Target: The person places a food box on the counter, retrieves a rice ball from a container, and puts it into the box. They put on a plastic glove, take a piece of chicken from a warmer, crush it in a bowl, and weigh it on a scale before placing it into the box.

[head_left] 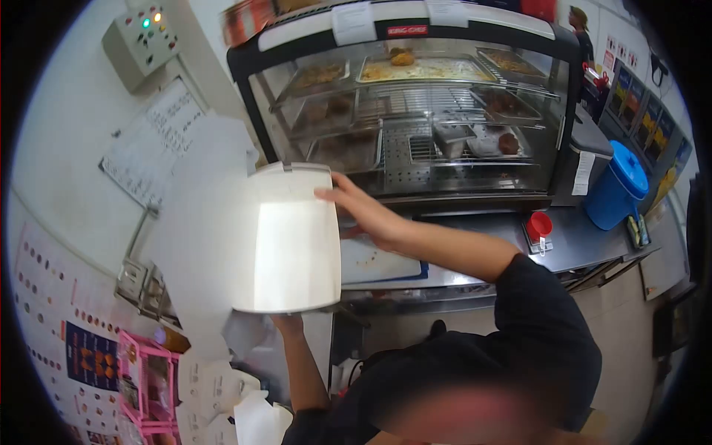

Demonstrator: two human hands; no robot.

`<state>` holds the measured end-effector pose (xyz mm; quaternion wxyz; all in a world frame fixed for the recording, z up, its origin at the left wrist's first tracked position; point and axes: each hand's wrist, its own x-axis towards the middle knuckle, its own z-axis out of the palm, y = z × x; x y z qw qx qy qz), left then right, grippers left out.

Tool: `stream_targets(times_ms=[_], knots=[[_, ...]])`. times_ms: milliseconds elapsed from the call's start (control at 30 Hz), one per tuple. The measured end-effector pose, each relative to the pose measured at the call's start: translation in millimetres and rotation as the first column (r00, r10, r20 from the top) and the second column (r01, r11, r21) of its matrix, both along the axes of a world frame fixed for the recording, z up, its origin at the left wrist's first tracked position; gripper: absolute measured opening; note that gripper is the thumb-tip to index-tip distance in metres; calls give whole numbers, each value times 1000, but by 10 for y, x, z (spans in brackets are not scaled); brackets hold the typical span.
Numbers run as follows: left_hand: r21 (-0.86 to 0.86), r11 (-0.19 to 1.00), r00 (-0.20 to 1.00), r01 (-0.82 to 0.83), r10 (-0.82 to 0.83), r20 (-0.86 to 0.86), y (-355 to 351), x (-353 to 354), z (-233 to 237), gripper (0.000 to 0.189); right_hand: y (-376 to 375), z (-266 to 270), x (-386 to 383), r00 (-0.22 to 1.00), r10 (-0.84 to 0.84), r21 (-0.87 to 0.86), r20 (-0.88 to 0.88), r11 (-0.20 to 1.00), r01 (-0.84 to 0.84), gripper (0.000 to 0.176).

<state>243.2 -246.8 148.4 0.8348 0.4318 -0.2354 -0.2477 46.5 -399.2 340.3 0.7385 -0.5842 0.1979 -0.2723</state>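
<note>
Head cam: R hand clamped on white tub; L hand under it, grip hidden, can't tell. Tub partly blocks board; warmer behind, blue bucket off R.

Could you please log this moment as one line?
right hand: gripping white container | left hand: at its lower edge, mostly hidden | beyond: display cabinet
</note>
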Motion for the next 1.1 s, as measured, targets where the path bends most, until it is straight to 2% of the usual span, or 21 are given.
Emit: stream_targets(times_ms=[33, 100, 133, 233, 267, 300, 333, 367, 400, 433, 467, 533, 567, 600, 667, 700, 800, 833, 1000, 1067, 1100], knots=[[-21, 1000, 997, -5, 6, 71, -198, -116, 281, 65, -131, 143, -129, 999, -7, -8, 53, 1000, 7, 89], [-183, 983, 970, 32, 13, 241, -651, -247, 672, 66, -448, 410, -394, 990, -9, -69, 139, 997, 19, 91], [-303, 949, 941, 85, 23, 337, -863, -326, 866, 65, -610, 546, -537, 978, 48, -117, 203, 993, -24, 87], [-405, 913, 980, 53, 31, 197, -1402, -840, 1690, 61, -917, 823, -873, 906, 80, -290, 415, 956, 48, 77], [-446, 888, 964, 113, 10, 264, -1564, -986, 1945, 65, -1005, 901, -975, 902, 97, -435, 420, 894, 106, 75], [-461, 873, 966, 159, -41, 255, -1686, -1154, 2211, 66, -1100, 981, -1063, 899, 115, -569, 422, 806, 164, 73], [-487, 845, 944, 223, -62, 325, -1869, -1222, 2420, 65, -1224, 1062, -1122, 898, 134, -688, 419, 692, 218, 70], [-469, 847, 921, 250, -59, 385, -2039, -1286, 2635, 65, -1419, 1097, -1089, 864, 94, -724, 495, 595, 350, 66], [-489, 839, 928, 239, -50, 368, -2254, -1304, 2814, 63, -1506, 1207, -1153, 828, 8, -754, 561, 418, 507, 64], [-503, 828, 950, 249, -107, 293, -2450, -1339, 2995, 63, -1629, 1324, -1204, 815, 7, -743, 579, 415, 524, 63], [-521, 801, 938, 296, -141, 317, -2637, -1407, 3176, 61, -1768, 1442, -1247, 803, 6, -734, 596, 410, 542, 62], [-542, 727, 895, 421, -237, 377, -2985, -1555, 3475, 62, -2051, 1620, -1337, 771, 1, -731, 637, 317, 604, 59], [-535, 703, 874, 468, -279, 398, -3126, -1641, 3617, 64, -2153, 1674, -1393, 774, 23, -734, 633, 336, 590, 55], [-536, 739, 910, 409, -287, 298, -3334, -1648, 3735, 61, -2188, 1673, -1436, 770, -40, -738, 637, 258, 624, 55], [-569, 722, 909, 394, -214, 358, -3695, -1712, 3964, 53, -2264, 1737, -1518, 742, -160, -742, 651, 70, 666, 55], [-575, 734, 920, 361, -182, 346, -3828, -1788, 4046, 50, -2405, 1764, -1516, 729, -144, -741, 669, -55, 669, 60], [-601, 743, 939, 294, -107, 327, -4271, -1891, 4276, 41, -2773, 1900, -1415, 789, -183, -805, 586, -22, 593, 70], [-607, 735, 932, 302, -95, 349, -4524, -1812, 4312, 40, -2763, 1914, -1385, 754, -250, -780, 608, -11, 626, 65], [-603, 743, 910, 290, -20, 414, -5054, -1623, 4394, 38, -3353, 2011, -1244, 710, -425, -813, 561, -123, 569, 63], [-474, 806, 870, 355, -98, 484, -5199, -1532, 4319, 45, -3423, 2006, -1202, 665, -490, -812, 564, -186, 552, 62], [-409, 823, 850, 393, -155, 504, -5195, -1528, 4292, 46, -3353, 2031, -1214, 675, -576, -861, 461, -105, 498, 61]])
